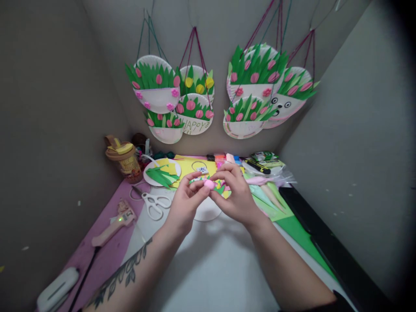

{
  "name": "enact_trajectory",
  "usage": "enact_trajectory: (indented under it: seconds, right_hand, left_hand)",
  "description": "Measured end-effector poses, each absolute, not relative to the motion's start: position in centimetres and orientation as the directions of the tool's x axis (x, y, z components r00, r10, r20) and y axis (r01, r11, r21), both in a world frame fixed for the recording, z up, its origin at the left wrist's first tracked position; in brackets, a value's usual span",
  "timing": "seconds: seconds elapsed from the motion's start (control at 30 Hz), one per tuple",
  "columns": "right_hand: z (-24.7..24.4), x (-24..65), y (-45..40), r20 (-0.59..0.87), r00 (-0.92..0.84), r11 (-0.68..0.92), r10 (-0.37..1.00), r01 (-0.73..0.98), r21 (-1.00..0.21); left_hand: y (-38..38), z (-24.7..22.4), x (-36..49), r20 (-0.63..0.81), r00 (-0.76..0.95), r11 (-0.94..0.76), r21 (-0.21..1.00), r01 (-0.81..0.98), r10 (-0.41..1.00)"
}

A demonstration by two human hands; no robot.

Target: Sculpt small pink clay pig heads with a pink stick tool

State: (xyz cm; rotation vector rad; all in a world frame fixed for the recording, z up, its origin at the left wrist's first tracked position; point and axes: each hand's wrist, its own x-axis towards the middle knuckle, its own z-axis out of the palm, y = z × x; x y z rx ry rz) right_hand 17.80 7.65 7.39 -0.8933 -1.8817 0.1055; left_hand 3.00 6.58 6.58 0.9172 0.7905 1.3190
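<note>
A small pink lump [209,184], soft-looking like modelling clay, is pinched up in front of me. My left hand [187,198] has its thumb and fingers closed on the lump from the left. From the other side my right hand [235,194] also grips it, thumb below and fingertips curled above. Under both hands lies a white paper plate [208,212], with green, pink and yellow paper pieces at its far part, mostly hidden by my fingers.
White-handled scissors [156,204] and a pink glue gun [118,221] with a lit green light lie at left. Behind stand a brown cup [123,158] and a plate of green paper strips [162,173]. A box cutter [258,167] lies back right. Decorated plates [156,100] hang above.
</note>
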Motion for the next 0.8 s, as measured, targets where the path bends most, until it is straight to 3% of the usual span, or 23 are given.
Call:
enact_trajectory:
  seconds: [0.3,0.43,0.57,0.8]
  right_hand:
    - [7.5,18.0,7.7,0.736,-0.225,0.720,0.638,0.511,-0.469]
    - [8.1,18.6,7.6,0.728,-0.162,0.706,0.666,0.452,-0.545]
    - [8.6,18.7,7.2,0.725,-0.126,0.695,0.677,0.433,-0.573]
    - [9.0,18.4,6.6,0.750,-0.138,0.718,0.647,0.442,-0.538]
  left_hand:
    - [6.6,6.8,3.1,0.057,0.062,-0.027,0.914,-0.406,0.996]
    - [6.4,7.1,2.7,0.220,0.017,-0.213,0.961,-0.178,0.975]
    - [5.7,7.4,2.2,0.386,0.037,-0.388,0.918,0.081,0.922]
    - [5.2,7.8,1.8,0.543,0.057,-0.544,0.822,0.171,0.838]
